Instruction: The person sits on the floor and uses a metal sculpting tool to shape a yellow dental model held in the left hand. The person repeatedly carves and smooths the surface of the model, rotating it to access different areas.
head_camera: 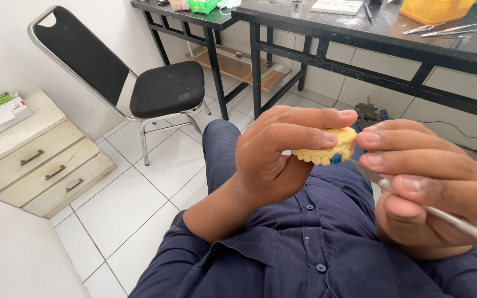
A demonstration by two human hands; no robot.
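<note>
1. The left hand (274,154) grips a pale yellow plaster dental cast with a row of teeth (327,148): the fingers close over its top and the thumb is below, hidden behind the palm.
2. The cast is held above the lap, in front of the dark blue buttoned shirt (305,243). Its long axis lies about level, from left to right, and the teeth point downward. A small blue spot (336,159) sits at the lower edge of the cast.
3. The right hand (426,187) is closed around a slim metal hand tool with a silver handle (459,221). Its fingertips touch the right end of the cast. The tool goes slanted, from lower right up to the left, and its thin tip is just below the cast, near the blue spot.
4. Further out, a black metal table with a dark top (327,33) stands ahead. On it there is a yellow plastic basket (434,8) at the right and a green plastic basket (202,5) at the left; I cannot tell what is inside them. Long metal tweezers (443,28) lie beside the yellow basket.
5. A black padded chair with a chrome frame (155,83) stands on the white tiled floor (139,193).
6. At the far left is a cream wooden drawer cabinet (45,165) with three shut drawers, and some papers lie on top of it.
</note>
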